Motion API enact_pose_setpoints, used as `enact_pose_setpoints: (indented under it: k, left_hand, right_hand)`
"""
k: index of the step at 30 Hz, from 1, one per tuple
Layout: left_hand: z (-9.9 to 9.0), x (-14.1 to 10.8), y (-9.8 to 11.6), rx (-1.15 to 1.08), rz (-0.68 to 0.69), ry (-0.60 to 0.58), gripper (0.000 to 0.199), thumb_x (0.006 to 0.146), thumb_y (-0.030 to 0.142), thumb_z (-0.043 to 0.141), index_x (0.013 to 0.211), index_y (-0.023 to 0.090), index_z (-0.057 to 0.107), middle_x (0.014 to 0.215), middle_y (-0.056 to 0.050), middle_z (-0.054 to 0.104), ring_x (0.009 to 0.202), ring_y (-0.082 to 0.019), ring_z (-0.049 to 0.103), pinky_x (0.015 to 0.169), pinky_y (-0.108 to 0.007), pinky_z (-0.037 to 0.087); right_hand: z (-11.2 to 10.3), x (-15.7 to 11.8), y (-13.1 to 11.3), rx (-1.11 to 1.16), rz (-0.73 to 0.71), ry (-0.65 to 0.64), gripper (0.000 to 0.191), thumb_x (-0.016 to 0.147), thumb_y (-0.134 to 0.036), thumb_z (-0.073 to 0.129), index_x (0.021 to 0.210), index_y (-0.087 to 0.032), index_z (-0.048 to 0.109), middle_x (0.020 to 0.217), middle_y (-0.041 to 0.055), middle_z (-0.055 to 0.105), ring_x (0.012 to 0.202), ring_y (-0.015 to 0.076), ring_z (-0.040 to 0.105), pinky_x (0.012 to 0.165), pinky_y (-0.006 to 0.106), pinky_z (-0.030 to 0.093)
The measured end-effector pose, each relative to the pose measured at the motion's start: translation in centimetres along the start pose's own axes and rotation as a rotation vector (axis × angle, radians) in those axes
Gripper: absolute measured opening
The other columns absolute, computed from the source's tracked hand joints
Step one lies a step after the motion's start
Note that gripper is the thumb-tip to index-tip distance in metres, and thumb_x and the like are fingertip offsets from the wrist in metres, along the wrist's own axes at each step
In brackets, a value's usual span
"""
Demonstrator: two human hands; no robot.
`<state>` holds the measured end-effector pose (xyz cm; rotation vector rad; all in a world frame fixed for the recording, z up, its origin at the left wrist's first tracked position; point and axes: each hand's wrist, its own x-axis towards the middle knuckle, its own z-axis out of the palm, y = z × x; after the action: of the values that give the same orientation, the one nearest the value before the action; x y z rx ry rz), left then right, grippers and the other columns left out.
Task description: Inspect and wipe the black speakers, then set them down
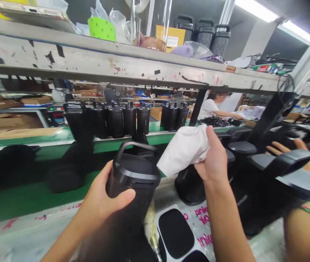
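Note:
My left hand (pixel 108 200) is wrapped round the upper side of a black canister-shaped device (pixel 134 174) with a carry handle on its lid. The device leans slightly, and its lower part fades into shadow. Raised to its right, my right hand (pixel 212 156) grips a bunched white cloth (pixel 183 147), which is apart from the device. Below, beside the device, lie a tool with a yellowish taped grip (pixel 150 225) and a white sheet with black rounded-square pads (pixel 176 233). Another black device (pixel 190 185) stands behind my right wrist.
More black devices (pixel 116 120) stand in a row on the green conveyor (pixel 42 136). At right, a co-worker's hands (pixel 305 156) are near several handled devices (pixel 261 193). A cluttered shelf (pixel 144 67) crosses overhead. Another person (pixel 212 109) sits beyond the belt.

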<state>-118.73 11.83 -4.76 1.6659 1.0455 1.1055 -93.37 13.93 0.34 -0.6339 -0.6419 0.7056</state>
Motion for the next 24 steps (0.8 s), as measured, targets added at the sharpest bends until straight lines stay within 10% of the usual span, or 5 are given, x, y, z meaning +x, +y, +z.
enact_pose_setpoints:
  k: [9, 13, 18, 24]
  left_hand:
    - [0.6, -0.7, 1.2, -0.14, -0.014, -0.04, 0.077, 0.061, 0.046, 0.079, 0.127, 0.019, 0.05, 0.122, -0.007, 0.067, 0.113, -0.029, 0.061, 0.093, -0.031, 0.047]
    - [0.6, -0.6, 1.3, -0.16, 0.005, -0.095, 0.076, 0.062, 0.045, 0.079, 0.128, 0.019, 0.05, 0.122, -0.009, 0.067, 0.113, -0.031, 0.063, 0.092, -0.032, 0.05]
    - [0.5, -0.5, 1.4, -0.153, 0.068, -0.191, 0.087, 0.061, 0.038, 0.079, 0.137, 0.016, 0.042, 0.139, -0.013, 0.059, 0.126, -0.035, 0.057, 0.105, -0.038, 0.047]
    - [0.9, 0.1, 1.3, -0.193, 0.005, -0.175, 0.079, 0.063, 0.042, 0.083, 0.13, 0.018, 0.049, 0.125, -0.01, 0.067, 0.114, -0.032, 0.062, 0.097, -0.037, 0.048]
  right_hand:
    - [2.2, -4.5, 2.1, -0.091, 0.095, -0.25, 0.054, 0.09, -0.069, 0.051, 0.103, -0.022, 0.075, 0.116, 0.0027, 0.073, 0.127, 0.0216, 0.059, 0.105, 0.032, 0.051]
    - [1.8, -5.6, 1.2, -0.367, 0.041, -0.601, 0.05, 0.098, -0.06, 0.046, 0.118, -0.022, 0.072, 0.118, 0.0032, 0.071, 0.119, 0.0214, 0.062, 0.1, 0.033, 0.051]
    - [2.0, -6.6, -0.6, -0.824, -0.432, -0.881, 0.036, 0.096, -0.024, 0.061, 0.131, -0.027, 0.065, 0.121, 0.0017, 0.066, 0.108, 0.0175, 0.06, 0.096, 0.028, 0.044]
    - [2.2, -4.9, 0.4, -0.69, -0.09, -0.791, 0.028, 0.098, -0.039, 0.059, 0.115, -0.022, 0.073, 0.103, 0.0009, 0.071, 0.099, 0.0184, 0.063, 0.086, 0.026, 0.045]
